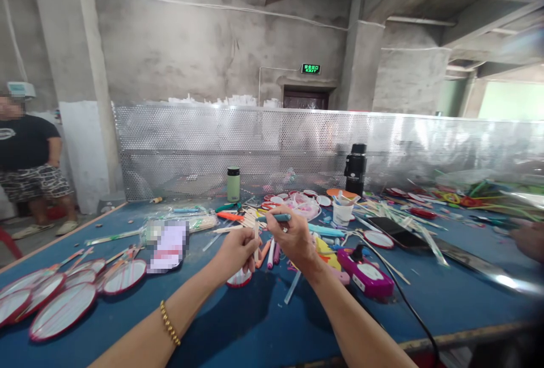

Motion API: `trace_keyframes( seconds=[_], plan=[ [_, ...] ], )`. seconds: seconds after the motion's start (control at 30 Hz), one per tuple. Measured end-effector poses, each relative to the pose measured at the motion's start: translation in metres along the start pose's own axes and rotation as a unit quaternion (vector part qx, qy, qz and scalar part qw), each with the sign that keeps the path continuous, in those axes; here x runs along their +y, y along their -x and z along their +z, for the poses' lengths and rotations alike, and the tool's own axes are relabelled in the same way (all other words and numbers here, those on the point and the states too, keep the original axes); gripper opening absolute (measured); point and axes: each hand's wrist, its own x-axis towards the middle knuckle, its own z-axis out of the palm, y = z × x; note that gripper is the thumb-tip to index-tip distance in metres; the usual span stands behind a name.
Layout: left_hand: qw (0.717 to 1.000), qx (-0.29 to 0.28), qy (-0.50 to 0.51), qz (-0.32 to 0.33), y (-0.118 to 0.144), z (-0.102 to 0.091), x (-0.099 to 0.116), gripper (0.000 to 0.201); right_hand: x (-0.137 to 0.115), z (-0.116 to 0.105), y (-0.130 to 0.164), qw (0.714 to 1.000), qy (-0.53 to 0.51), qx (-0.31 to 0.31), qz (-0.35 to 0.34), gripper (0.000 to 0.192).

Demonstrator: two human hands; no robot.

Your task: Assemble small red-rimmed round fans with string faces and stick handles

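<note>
My left hand (237,253) is closed round a flat pale stick (256,243), held upright. Below that hand shows part of a round white disc with a red rim (239,279); whether the stick joins it I cannot tell. My right hand (295,237) grips a blue-grey pen-like tool (278,218), its tip pointing left near the stick's top. Just beyond both hands lie pale wooden sticks (251,218) and an orange pointed piece (230,216). Pink and purple rods (272,254) lie between my wrists.
Several red-rimmed discs with stick handles (63,310) overlap at the left, beside a phone-like lilac object (169,246). A purple power strip (366,273) trails a black cable on the right. A green bottle (233,185), black flask (356,170) and white cup (342,212) stand behind.
</note>
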Motion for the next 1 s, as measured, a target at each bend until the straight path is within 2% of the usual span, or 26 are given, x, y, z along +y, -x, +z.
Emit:
trace_keyframes(
  seconds=[0.83,1.0],
  plan=[
    [1.000,0.001,0.001,0.004,-0.0010,-0.0011,-0.0017,0.026,0.0027,0.0014,0.0003,1.000,-0.003,0.001,-0.001,0.017],
    [1.000,-0.003,0.003,0.005,-0.0004,-0.0012,-0.0018,0.025,0.0006,-0.0008,-0.0003,1.000,0.002,0.017,0.002,0.019]
  ],
)
